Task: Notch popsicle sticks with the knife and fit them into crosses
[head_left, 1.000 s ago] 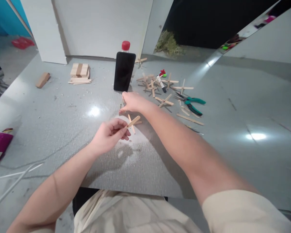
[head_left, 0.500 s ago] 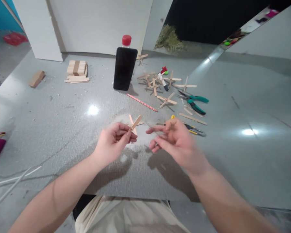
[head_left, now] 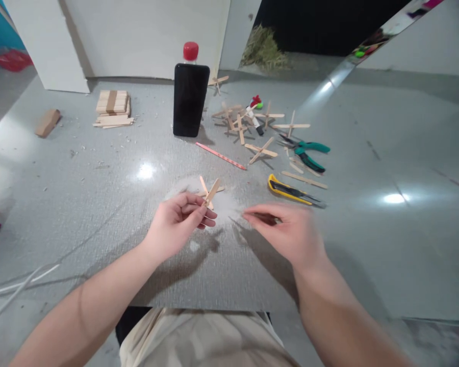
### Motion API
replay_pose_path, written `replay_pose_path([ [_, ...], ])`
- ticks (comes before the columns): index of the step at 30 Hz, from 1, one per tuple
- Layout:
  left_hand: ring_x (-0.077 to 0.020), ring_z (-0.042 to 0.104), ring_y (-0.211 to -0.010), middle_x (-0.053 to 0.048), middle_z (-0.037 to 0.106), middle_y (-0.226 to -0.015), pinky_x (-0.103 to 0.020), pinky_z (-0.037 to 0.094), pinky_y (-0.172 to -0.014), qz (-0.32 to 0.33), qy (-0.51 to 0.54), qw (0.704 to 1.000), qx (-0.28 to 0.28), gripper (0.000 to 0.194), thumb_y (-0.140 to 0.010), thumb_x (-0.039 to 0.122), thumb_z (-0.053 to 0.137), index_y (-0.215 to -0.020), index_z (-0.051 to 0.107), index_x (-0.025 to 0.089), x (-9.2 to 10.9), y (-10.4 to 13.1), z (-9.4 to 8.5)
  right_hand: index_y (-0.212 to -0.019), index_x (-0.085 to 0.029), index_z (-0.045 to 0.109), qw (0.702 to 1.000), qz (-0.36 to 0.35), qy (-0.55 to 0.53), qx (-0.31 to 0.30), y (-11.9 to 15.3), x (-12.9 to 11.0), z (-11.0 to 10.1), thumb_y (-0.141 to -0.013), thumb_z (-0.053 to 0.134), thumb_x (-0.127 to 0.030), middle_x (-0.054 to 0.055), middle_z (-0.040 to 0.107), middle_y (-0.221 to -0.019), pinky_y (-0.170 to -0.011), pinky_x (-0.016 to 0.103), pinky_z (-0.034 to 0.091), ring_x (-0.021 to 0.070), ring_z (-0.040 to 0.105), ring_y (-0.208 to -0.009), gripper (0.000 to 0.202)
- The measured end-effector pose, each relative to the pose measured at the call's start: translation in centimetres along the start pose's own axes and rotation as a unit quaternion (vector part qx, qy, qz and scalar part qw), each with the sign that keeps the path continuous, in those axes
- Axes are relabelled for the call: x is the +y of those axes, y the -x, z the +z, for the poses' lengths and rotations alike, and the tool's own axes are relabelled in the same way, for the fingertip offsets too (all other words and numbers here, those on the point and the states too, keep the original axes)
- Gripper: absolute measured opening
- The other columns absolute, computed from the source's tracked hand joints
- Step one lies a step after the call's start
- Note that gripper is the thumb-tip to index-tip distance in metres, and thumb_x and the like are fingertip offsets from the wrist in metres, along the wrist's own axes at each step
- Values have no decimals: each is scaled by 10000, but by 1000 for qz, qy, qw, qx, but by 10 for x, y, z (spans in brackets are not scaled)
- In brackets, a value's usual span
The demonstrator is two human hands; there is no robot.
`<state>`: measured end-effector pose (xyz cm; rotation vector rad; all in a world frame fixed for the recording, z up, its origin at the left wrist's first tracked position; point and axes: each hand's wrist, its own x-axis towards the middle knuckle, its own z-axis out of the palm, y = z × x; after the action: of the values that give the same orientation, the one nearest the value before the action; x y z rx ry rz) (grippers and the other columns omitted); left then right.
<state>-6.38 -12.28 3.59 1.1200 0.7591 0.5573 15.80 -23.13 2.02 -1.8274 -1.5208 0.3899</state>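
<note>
My left hand [head_left: 178, 219] pinches a wooden stick [head_left: 213, 190] between thumb and forefinger, its free end pointing up and right. Just behind it, a crossed pair of sticks [head_left: 203, 182] lies on the grey table. To the right, my right hand [head_left: 281, 227] is closed in a pinch, and a thin, blurred thing sticks out from its fingertips to the left; I cannot make out what it is. A yellow utility knife [head_left: 288, 191] lies just beyond my right hand. The two hands are apart.
A phone [head_left: 191, 100] leans on a red-capped bottle [head_left: 190, 51]. Crossed sticks [head_left: 260, 150], a marker [head_left: 254, 120] and green-handled pliers [head_left: 304, 150] lie back right. A pink pencil [head_left: 221, 156] lies in the middle. Bundled sticks [head_left: 112, 103] and a wooden block [head_left: 48, 123] are back left.
My right hand has closed from spread fingers into a pinch and moved slightly, uncovering the knife. My left hand keeps its stick. The view has shifted slightly.
</note>
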Motion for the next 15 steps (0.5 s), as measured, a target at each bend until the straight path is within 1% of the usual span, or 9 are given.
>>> replay_pose_path([
  [4, -136, 736, -690, -60, 767, -825, -216, 546, -612, -17, 12, 1000, -9, 196, -862, 305, 705, -913, 615, 139, -1, -2, 1, -826, -252, 753, 999, -40, 7, 1, 1, -11, -5, -856, 647, -245, 8, 752, -715, -504, 278, 501, 158, 666, -562, 111],
  [7, -125, 725, -665, -57, 764, -819, -202, 532, -586, -27, 17, 999, -14, 208, -854, 313, 717, -900, 610, 140, 0, -3, 2, -818, -275, 732, 997, -70, 10, -42, 3, -17, -9, -852, 643, -221, -9, 740, -691, -469, 271, 466, 143, 634, -517, 109],
  [8, -117, 717, -651, -55, 764, -822, -194, 524, -572, -29, 18, 999, -16, 211, -853, 313, 720, -901, 607, 141, 0, -3, 3, -785, -276, 711, 996, -72, 7, -53, 4, -18, -9, -852, 653, -228, -16, 720, -663, -460, 273, 449, 138, 608, -497, 102],
  [10, -100, 696, -616, -55, 764, -837, -179, 502, -536, -34, 18, 999, -20, 215, -860, 317, 717, -911, 601, 143, 0, -2, 3, -712, -262, 644, 997, -58, -20, -55, 6, -19, -7, -869, 649, -242, -28, 644, -601, -452, 275, 422, 129, 550, -471, 158],
  [12, -92, 681, -593, -58, 763, -853, -172, 485, -507, -37, 17, 999, -24, 217, -872, 322, 710, -922, 593, 146, -1, -1, 4, -738, -253, 596, 992, -27, -119, -28, 10, -19, -2, -919, 599, -262, -34, 574, -603, -458, 276, 431, 127, 529, -476, 181],
  [13, -93, 681, -592, -61, 763, -859, -173, 483, -502, -38, 18, 999, -28, 219, -875, 324, 709, -928, 592, 146, -1, -1, 5, -790, -256, 588, 981, -13, -195, -10, 12, -20, 1, -949, 564, -271, -32, 566, -638, -465, 277, 455, 128, 546, -491, 162],
  [15, -106, 693, -614, -71, 761, -867, -183, 498, -514, -41, 21, 998, -40, 223, -873, 321, 716, -934, 596, 142, -1, 0, 7, -917, -275, 577, 938, -8, -345, 32, 16, -24, 8, -985, 530, -290, -25, 597, -733, -488, 298, 526, 139, 610, -532, 84],
])
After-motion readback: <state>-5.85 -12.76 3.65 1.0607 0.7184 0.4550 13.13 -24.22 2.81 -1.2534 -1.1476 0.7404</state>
